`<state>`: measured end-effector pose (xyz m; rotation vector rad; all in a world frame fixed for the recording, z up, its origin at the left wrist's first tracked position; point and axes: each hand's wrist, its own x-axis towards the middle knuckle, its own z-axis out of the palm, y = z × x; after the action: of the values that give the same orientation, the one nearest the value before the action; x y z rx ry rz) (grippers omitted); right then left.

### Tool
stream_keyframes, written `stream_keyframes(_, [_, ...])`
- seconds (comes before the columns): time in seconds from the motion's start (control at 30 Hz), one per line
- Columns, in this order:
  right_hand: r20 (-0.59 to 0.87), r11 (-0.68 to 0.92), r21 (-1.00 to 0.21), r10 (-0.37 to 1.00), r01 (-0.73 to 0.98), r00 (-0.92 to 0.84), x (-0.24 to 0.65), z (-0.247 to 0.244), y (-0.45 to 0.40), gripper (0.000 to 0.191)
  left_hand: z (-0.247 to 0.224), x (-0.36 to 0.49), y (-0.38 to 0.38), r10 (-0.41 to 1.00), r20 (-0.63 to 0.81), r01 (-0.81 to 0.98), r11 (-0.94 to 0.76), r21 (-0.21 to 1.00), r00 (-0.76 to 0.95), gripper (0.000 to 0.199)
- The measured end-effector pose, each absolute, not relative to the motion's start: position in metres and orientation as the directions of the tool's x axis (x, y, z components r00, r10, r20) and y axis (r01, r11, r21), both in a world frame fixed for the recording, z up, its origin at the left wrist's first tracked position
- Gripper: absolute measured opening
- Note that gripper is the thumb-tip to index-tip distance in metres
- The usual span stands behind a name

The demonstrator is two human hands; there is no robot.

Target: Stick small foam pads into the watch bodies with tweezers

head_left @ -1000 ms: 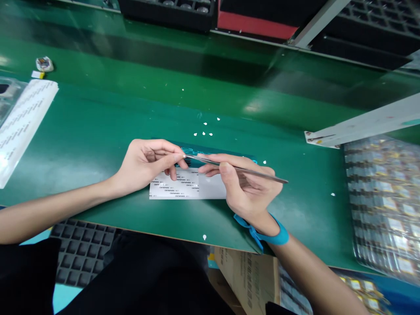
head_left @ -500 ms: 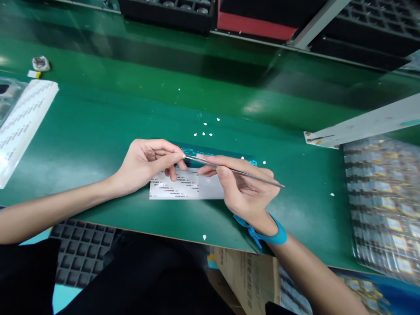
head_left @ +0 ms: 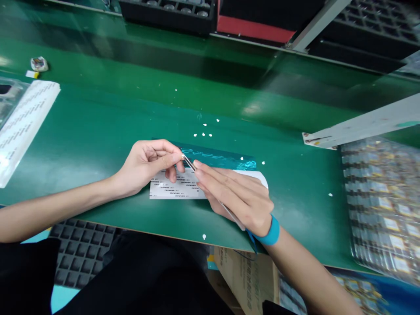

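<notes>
My tabletop [head_left: 98,118] is deep green, dotted with small white pieces [head_left: 203,134], and on it a white sheet [head_left: 173,188] carries rows of dark lettering beside a teal, see-through strip [head_left: 210,153] with brighter blue squiggles. I wear a bright blue wristband [head_left: 272,232] and black clothing [head_left: 157,280]. At my left, a white sheet stack [head_left: 29,118] repeats dark printed lines, while one box [head_left: 256,28] up top shows a red band under black.

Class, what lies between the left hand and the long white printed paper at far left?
Between the left hand and white printed paper, the head view shows bare green tabletop.
</notes>
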<state>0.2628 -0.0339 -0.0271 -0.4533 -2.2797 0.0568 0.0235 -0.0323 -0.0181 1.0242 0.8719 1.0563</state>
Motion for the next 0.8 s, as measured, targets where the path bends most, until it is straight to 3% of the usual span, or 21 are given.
stream_keyframes(0.23, [0.7, 0.961, -0.062, 0.234, 0.27, -0.675, 0.262, -0.019, -0.035, 0.033, -0.012, 0.024, -0.034, 0.949, -0.077, -0.261, 0.161, 0.952, 0.305, 0.03])
stream_keyframes(0.5, [0.711, 0.953, -0.043, 0.241, 0.301, -0.661, 0.262, -0.02, -0.035, 0.027, -0.011, 0.026, -0.035, 0.94, -0.091, -0.292, 0.192, 0.937, 0.328, 0.028])
stream_keyframes(0.8, [0.769, 0.91, -0.249, 0.393, 0.331, -0.504, 0.254, -0.031, -0.033, 0.05, -0.017, 0.026, -0.031, 0.969, -0.108, -0.306, 0.175, 0.936, 0.224, 0.021])
